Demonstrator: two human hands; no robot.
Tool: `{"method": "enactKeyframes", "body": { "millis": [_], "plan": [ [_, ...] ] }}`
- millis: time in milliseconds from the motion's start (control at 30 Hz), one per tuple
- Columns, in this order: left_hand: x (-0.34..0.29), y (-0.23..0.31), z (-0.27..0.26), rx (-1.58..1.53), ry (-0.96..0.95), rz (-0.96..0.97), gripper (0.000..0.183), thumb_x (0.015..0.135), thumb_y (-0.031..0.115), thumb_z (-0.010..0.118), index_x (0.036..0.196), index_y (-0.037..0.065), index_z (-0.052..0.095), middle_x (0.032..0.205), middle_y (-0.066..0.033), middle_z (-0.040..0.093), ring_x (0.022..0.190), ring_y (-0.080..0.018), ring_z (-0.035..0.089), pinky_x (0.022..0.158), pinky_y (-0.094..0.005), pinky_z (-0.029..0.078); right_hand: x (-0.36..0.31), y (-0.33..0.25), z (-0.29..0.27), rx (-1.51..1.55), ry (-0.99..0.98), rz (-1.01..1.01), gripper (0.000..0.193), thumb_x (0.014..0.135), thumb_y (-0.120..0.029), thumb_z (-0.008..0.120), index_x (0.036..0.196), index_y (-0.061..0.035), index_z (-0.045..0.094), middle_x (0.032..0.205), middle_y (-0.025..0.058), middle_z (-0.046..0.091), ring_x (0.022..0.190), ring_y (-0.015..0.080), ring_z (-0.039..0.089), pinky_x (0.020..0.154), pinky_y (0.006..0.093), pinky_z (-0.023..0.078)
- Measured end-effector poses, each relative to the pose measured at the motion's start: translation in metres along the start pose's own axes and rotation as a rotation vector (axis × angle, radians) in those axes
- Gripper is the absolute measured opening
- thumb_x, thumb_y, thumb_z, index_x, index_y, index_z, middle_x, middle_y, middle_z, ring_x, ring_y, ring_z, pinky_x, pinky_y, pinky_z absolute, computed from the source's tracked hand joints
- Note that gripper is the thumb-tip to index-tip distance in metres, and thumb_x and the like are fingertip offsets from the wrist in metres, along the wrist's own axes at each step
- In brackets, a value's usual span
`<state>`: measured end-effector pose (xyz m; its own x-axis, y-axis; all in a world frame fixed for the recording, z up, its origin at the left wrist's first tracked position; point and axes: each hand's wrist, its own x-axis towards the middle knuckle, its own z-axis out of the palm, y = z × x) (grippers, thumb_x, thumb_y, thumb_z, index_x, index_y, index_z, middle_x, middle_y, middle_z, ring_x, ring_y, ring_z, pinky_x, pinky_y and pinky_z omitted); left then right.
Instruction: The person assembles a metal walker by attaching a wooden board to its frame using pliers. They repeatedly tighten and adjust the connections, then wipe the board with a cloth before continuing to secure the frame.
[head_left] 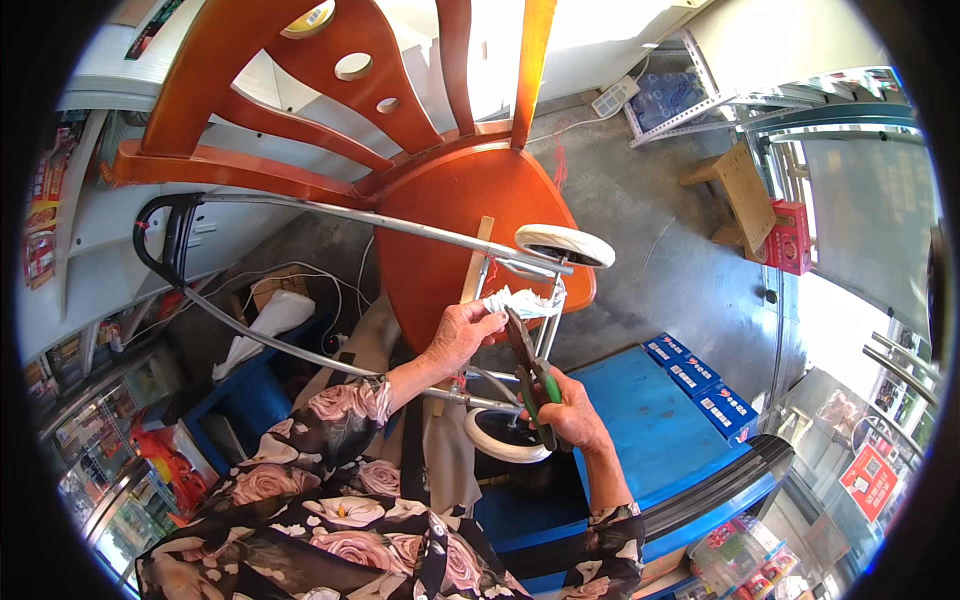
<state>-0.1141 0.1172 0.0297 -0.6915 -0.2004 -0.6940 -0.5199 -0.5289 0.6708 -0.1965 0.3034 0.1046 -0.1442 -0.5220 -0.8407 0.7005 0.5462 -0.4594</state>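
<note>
My left hand [460, 335] pinches the edge of a crumpled white cloth-like or plastic strip [525, 302] bunched at the axle end of a silver tubular trolley frame [370, 217]. My right hand [572, 412] is closed around a pair of shears or pliers [528, 352] with green handles and dark jaws. The jaws point up at the white strip; whether they bite into it I cannot tell. Two white-rimmed wheels, a far wheel [565, 246] and a near wheel [505, 437], sit on the frame. A wooden stick [480, 255] crosses behind it.
An orange-brown wooden chair [450, 195] stands under the frame. At right is a blue table [610, 420] bearing several blue boxes [695, 375]. Farther off are a wooden stool [735, 195] and a red box [790, 238]. Shelves of goods line the left.
</note>
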Motion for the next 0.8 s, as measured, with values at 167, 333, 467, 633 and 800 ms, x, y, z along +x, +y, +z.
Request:
{"method": "enactKeyframes", "body": {
  "millis": [167, 333, 467, 633, 800],
  "plan": [
    [0.007, -0.009, 0.004, 0.013, 0.074, 0.056, 0.019, 0.088, 0.017, 0.058, 0.082, -0.001, 0.063, 0.072, -0.0034, 0.062, 0.065, -0.0086, 0.060, 0.057, -0.0213, 0.048, 0.004, -0.002, 0.004, 0.039, 0.007, 0.023, 0.055, 0.058, 0.004, 0.049, 0.113, 0.0006, 0.051, 0.093, 0.0102, 0.058, 0.079, 0.0209, 0.061, 0.067, 0.0319, 0.051],
    [0.009, -0.018, 0.008, 0.000, 0.121, 0.118, 0.023, 0.091, 0.018, 0.054, 0.091, -0.003, 0.065, 0.071, -0.0048, 0.062, 0.063, -0.0090, 0.059, 0.055, -0.0226, 0.050, 0.010, 0.000, 0.005, -0.046, 0.013, -0.001, 0.060, 0.050, 0.000, 0.047, 0.109, 0.0040, 0.053, 0.099, 0.0166, 0.062, 0.093, 0.0253, 0.061, 0.083, 0.0321, 0.048],
    [0.008, -0.024, 0.010, -0.005, 0.144, 0.105, 0.026, 0.093, 0.020, 0.052, 0.097, -0.003, 0.064, 0.070, -0.0046, 0.061, 0.061, -0.0099, 0.059, 0.054, -0.0234, 0.052, 0.011, 0.000, 0.006, -0.076, 0.003, 0.022, 0.064, 0.050, -0.002, 0.048, 0.114, 0.0035, 0.052, 0.101, 0.0170, 0.062, 0.096, 0.0263, 0.060, 0.083, 0.0320, 0.047],
    [0.012, -0.029, 0.016, -0.057, 0.209, 0.112, 0.022, 0.093, 0.016, 0.049, 0.094, -0.003, 0.061, 0.070, -0.0043, 0.058, 0.060, -0.0106, 0.058, 0.053, -0.0251, 0.053, 0.016, -0.002, 0.004, -0.177, 0.017, 0.045, 0.064, 0.053, -0.002, 0.050, 0.116, 0.0023, 0.051, 0.101, 0.0167, 0.062, 0.097, 0.0258, 0.059, 0.085, 0.0321, 0.046],
    [0.020, -0.027, 0.015, -0.186, 0.213, 0.053, 0.020, 0.093, 0.014, 0.048, 0.085, -0.003, 0.056, 0.070, -0.0056, 0.058, 0.061, -0.0107, 0.060, 0.053, -0.0219, 0.053, 0.021, -0.011, -0.002, -0.308, 0.021, 0.083, 0.058, 0.055, -0.001, 0.049, 0.113, 0.0022, 0.051, 0.099, 0.0162, 0.062, 0.095, 0.0248, 0.058, 0.084, 0.0316, 0.045]
  ]
}}
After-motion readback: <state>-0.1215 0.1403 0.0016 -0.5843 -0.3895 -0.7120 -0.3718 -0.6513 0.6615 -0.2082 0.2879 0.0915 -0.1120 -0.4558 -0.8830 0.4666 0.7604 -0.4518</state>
